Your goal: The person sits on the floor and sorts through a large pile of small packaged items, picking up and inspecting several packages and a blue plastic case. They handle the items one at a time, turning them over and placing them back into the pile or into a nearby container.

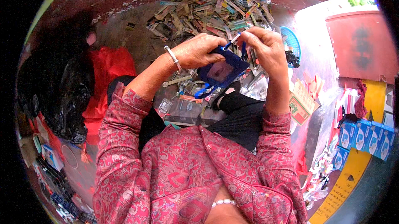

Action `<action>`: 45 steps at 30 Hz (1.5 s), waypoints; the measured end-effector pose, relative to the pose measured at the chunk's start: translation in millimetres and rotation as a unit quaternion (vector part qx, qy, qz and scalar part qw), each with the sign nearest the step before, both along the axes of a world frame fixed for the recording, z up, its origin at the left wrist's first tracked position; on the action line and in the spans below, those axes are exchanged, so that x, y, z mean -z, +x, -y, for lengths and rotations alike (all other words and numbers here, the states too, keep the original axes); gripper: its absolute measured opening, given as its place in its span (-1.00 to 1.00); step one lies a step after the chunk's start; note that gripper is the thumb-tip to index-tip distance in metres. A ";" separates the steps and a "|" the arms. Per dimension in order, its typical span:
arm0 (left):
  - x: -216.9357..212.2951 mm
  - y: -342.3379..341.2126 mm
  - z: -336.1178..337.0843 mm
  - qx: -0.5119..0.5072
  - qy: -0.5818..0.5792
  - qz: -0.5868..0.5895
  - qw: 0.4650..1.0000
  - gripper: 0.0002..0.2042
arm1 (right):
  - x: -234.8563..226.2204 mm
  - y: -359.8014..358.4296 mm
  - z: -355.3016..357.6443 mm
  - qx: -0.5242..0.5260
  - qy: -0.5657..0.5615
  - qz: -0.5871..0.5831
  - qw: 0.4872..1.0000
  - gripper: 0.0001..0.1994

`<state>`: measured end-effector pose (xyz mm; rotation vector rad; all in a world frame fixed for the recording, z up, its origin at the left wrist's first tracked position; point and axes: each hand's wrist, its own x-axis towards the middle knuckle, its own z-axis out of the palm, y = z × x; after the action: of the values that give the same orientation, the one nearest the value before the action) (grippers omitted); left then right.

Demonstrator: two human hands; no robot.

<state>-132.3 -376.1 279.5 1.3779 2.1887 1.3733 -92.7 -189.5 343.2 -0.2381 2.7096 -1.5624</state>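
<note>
Both hands meet above the lap over a small blue holder (222, 69), a soft frame with a pale window in its middle. The left hand (198, 51) lies over the holder's upper left edge with its fingers (216, 43) curled down and clamped on the rim, a pale bangle (172, 57) on that wrist. The right hand (266, 47) stands just to the right, its fingers (245, 37) pinched together on a thin blue-and-white strip (232, 40) that rises from the holder's top corner; a blue loop (203, 91) hangs below the fingers toward the knees. To do this well, I judge the left fingers should keep the rim steady and flat while the right fingers work the strip close to where it meets the holder, since a grip far up would let it bend. The window should face up so the work stays in sight. Beyond the fingers lies a heap of mixed small packets (212, 10) on the floor; a red bag (106, 74) sits well left, blue boxes (365, 136) well right.
</note>
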 end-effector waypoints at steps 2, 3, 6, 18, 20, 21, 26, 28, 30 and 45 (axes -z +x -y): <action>-1.4 -0.3 3.7 -0.010 -0.009 -0.004 1.000 -0.78 | 8.9 -7.9 0.7 0.001 -0.035 -0.029 0.999 -0.78; -2.6 -1.7 5.5 -0.018 -0.028 -0.006 0.999 -0.78 | 11.9 -10.9 2.3 0.005 -0.056 -0.036 0.998 -0.77; 3.3 -3.7 9.4 -0.036 -0.075 -0.010 0.997 -0.77 | 14.1 -12.5 16.6 0.046 -0.143 0.099 0.984 -0.76; 4.2 -21.4 15.0 0.073 -0.061 0.221 0.971 -0.71 | 38.8 -33.2 -31.6 -0.044 -0.612 0.209 0.761 -0.55; 1.4 -22.1 15.4 0.085 -0.043 0.254 0.962 -0.69 | 35.7 -30.5 -25.4 -0.078 -0.604 0.167 0.776 -0.51; 2.4 -21.2 16.5 0.086 -0.023 0.279 0.956 -0.67 | 33.9 -28.5 -19.5 -0.097 -0.600 0.146 0.781 -0.49; -1.5 -22.6 13.2 -0.009 0.097 0.432 0.897 -0.68 | 50.9 -23.6 -19.8 -0.055 -0.602 0.087 0.792 -0.45; 2.7 -16.4 9.2 -0.028 0.147 0.515 0.844 -0.66 | 53.5 -24.8 -16.1 -0.036 -0.613 0.085 0.785 -0.54; 11.7 -12.2 6.8 -0.026 0.175 0.580 0.795 -0.64 | 57.1 -28.5 -14.2 -0.025 -0.638 0.094 0.764 -0.61; 20.6 -6.7 21.1 0.041 0.006 0.494 0.868 -0.63 | 30.9 -32.0 -61.3 0.118 0.096 -0.113 0.982 -0.82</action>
<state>-139.1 -397.2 258.9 0.5062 1.3953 1.5550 -124.6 -128.2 312.3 -0.0978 3.1447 -1.3816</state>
